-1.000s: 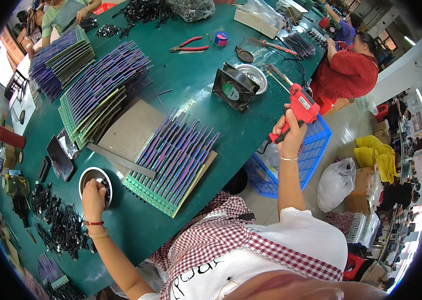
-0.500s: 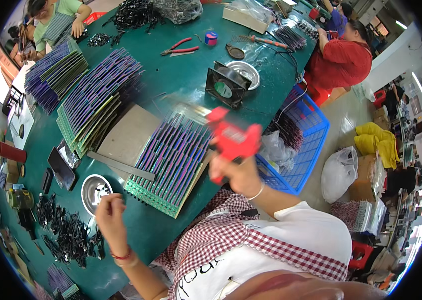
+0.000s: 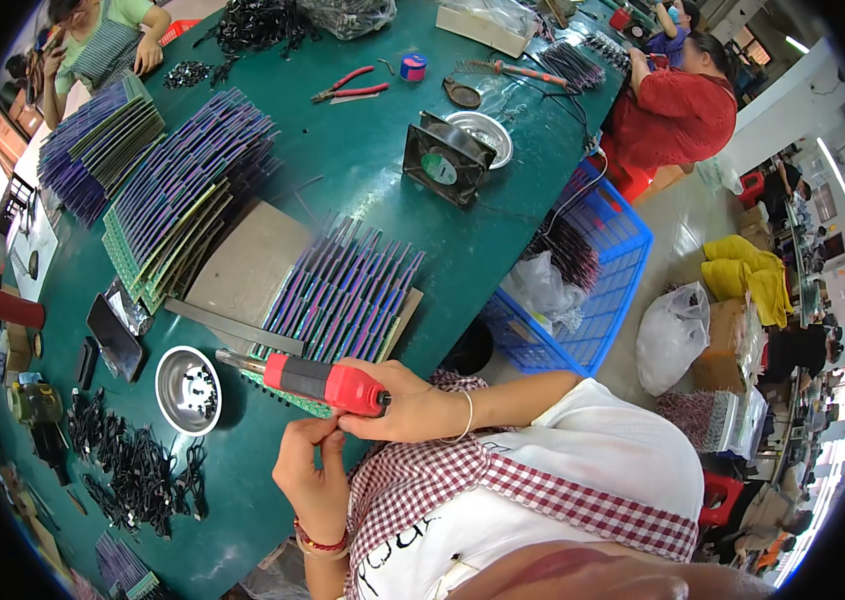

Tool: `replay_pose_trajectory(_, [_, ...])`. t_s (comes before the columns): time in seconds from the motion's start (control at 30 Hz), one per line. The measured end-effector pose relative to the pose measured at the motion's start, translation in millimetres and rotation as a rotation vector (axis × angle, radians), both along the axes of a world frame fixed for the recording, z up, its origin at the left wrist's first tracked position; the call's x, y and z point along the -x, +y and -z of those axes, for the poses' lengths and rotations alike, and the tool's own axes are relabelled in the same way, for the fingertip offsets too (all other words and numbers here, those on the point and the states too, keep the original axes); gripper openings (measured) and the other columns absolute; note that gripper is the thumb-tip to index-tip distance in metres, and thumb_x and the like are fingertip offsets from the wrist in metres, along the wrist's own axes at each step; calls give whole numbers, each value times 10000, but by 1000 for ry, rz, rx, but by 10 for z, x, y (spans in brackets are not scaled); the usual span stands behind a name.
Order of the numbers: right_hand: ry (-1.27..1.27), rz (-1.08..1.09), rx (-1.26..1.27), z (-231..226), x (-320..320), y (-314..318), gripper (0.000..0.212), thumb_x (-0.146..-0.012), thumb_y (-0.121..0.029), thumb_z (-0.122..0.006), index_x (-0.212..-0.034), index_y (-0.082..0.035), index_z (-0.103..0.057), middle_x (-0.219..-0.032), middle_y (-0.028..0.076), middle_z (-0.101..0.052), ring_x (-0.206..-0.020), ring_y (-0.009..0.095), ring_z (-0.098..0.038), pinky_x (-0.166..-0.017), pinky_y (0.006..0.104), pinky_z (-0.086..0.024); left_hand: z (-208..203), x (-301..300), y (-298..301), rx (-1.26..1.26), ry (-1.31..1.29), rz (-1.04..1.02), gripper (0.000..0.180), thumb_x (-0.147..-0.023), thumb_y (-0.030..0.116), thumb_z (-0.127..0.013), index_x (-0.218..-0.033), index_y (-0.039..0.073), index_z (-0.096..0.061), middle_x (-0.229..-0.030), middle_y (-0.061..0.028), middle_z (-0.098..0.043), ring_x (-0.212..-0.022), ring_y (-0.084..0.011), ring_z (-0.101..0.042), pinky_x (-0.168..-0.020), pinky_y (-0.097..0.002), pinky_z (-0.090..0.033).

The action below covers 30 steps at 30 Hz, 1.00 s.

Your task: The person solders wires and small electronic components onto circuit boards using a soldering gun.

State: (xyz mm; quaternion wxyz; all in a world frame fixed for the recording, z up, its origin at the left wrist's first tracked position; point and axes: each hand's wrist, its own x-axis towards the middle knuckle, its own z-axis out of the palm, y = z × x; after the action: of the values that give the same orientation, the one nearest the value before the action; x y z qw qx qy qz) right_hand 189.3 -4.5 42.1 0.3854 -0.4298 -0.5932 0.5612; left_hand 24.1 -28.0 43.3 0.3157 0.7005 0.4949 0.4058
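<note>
My right hand (image 3: 405, 402) is closed round a red gun-shaped tool (image 3: 328, 383) with a dark grey middle and a metal nose pointing left. The tool lies across the near edge of a block of green circuit boards (image 3: 338, 300) carrying rows of dark, purple-sheened strips. My left hand (image 3: 315, 478) is pinched just below the tool, its fingertips close to my right thumb. Anything in that pinch is too small to make out. Left of the tool's nose stands a steel bowl (image 3: 169, 388) with small black parts in it. A flat metal bar (image 3: 233, 327) lies along the boards.
More board stacks (image 3: 188, 195) stand at the far left. Black cables (image 3: 138, 470) lie at the near left beside a phone (image 3: 115, 335). Farther back are a square fan (image 3: 446, 160), red-handled pliers (image 3: 353, 85) and a soldering iron (image 3: 523, 72). A blue crate (image 3: 618, 300) stands right. Co-workers sit beyond.
My right hand has brought the red tool down and left, turning its nose leftward. My left hand has moved right from beside the bowl to meet my right hand.
</note>
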Motion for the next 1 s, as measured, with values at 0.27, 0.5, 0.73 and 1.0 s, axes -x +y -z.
replay_pose_trajectory(0.27, [15, -49, 2, -36, 51, -22, 396, -733, -44, -619, -1100, -18, -474, -873, 124, -603, -793, 209, -607, -702, 303, -471, -49, 86, -43, 387, -65, -35, 37, -780, -52, -588, -808, -64, -568, -693, -121, -618, -600, -158, -616, -549, -268, -479])
replay_pose_trajectory(0.5, [-126, 57, -89, 281, 109, -133, 410, -706, -91, -688, -1070, -4, -520, -906, 138, -609, -840, 208, -626, -729, 295, -481, 190, 241, 6, 487, -89, 59, 130, -808, 52, -569, -715, -12, -505, -583, -35, -570, -498, -65, -522, -429, -214, -387])
replay_pose_trajectory(0.73, [-76, 32, 66, 323, -293, -123, 93, -809, -47, -639, -868, -7, -579, -782, 14, -593, -702, 92, -568, -624, 234, -453, 544, 587, 191, 906, -458, -59, 121, -838, 112, -544, -775, 9, -536, -643, -35, -580, -514, -56, -516, -462, -178, -391])
replay_pose_trajectory(1.0, [-47, 48, 170, 522, -614, -294, 356, -836, -57, -554, -1151, 81, -462, -587, 54, -484, -476, 114, -445, -496, 259, -418, 790, 608, 425, 917, -535, -14, 142, -835, 134, -561, -757, 18, -536, -650, -26, -580, -516, -55, -509, -465, -177, -388])
